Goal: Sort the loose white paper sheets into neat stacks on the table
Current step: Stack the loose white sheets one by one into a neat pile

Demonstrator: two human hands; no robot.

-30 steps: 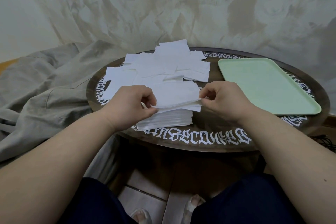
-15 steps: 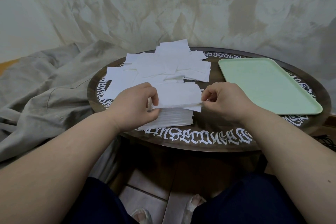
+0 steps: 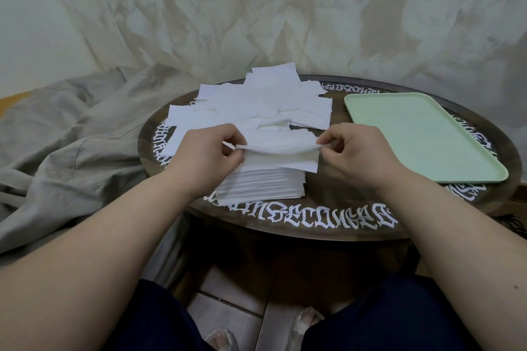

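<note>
Sheet stretched between my hands: left hand and right hand each pinch an end, just above the near stack on the table.

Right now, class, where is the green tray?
In the head view, the green tray lies on the round table's right side, beyond the right hand.

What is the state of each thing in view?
Thin white paper sheet: pinched at both ends, held above the stack.
Neat white paper stack: squared, near table edge.
Loose white sheet pile: scattered, unsorted.
Pale green plastic tray: empty.
Left hand: pinching sheet.
Right hand: pinching sheet.
</note>
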